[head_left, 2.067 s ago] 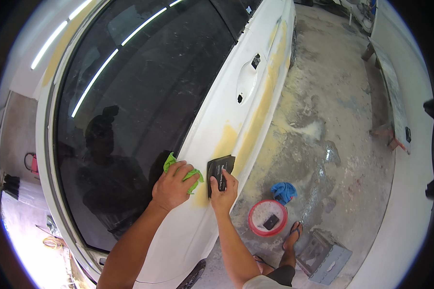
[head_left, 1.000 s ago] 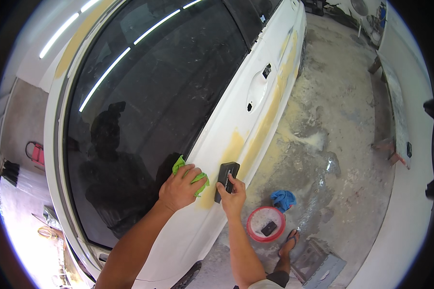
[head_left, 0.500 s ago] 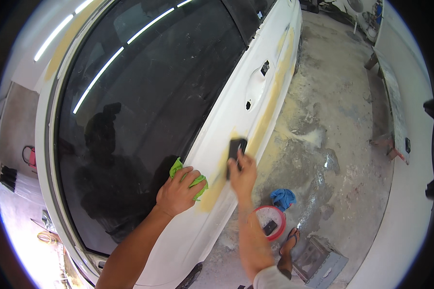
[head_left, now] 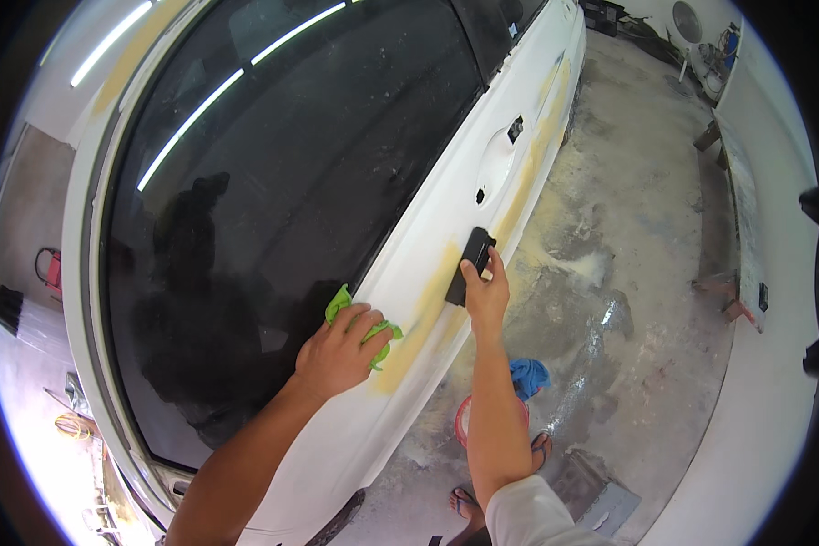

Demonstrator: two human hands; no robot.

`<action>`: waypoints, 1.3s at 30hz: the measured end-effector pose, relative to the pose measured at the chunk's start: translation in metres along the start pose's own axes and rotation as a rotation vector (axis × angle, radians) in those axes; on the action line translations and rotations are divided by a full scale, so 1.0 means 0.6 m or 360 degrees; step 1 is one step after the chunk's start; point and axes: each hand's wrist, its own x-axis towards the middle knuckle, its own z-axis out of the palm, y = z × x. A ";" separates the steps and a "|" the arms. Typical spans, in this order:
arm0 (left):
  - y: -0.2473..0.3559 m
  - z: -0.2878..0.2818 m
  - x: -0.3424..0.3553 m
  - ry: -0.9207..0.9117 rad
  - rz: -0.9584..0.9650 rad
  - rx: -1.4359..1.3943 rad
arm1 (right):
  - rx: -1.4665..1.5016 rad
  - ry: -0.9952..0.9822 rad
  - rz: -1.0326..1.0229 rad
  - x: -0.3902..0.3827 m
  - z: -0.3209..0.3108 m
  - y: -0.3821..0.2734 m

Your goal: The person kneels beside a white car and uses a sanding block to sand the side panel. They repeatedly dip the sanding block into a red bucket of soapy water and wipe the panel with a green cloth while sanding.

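My left hand [head_left: 341,350] is closed over a crumpled green cloth [head_left: 338,301] on the white car door [head_left: 328,455], beside the dark window [head_left: 273,227]. My right hand [head_left: 485,289] grips a black rectangular block [head_left: 472,253], its thumb on top, pressed to the door just below the handle recess [head_left: 495,159] with its cut-out holes. Pale yellow patches [head_left: 400,364] run along the door's panel, under and around the block. The underside of the block is hidden.
On the grey floor [head_left: 628,182] stand a red-rimmed bucket [head_left: 464,428], partly behind my right arm, a blue cloth [head_left: 530,373] and a grey step box [head_left: 596,496]. My sandalled feet [head_left: 541,446] are beside the car. A bench [head_left: 737,209] lines the right wall; equipment [head_left: 701,55] stands beyond.
My right hand has slid the black block up the door, away from me, toward the handle recess. My left hand stays on the cloth near the window's lower edge.
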 end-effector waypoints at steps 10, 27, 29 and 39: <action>0.000 0.001 0.000 0.0106 0.0014 0.0020 | -0.0464 0.0028 -0.0473 -0.068 0.007 0.044; -0.008 0.007 -0.017 0.0216 -0.0062 -0.0138 | -0.0422 0.0003 -0.0687 0.020 0.024 0.008; -0.010 0.008 -0.014 0.0243 -0.0048 -0.0149 | -0.0428 -0.0004 -0.0688 -0.013 0.022 0.012; -0.002 0.002 -0.009 0.0101 -0.0058 -0.0075 | -0.0598 -0.0055 -0.0370 0.033 0.009 0.029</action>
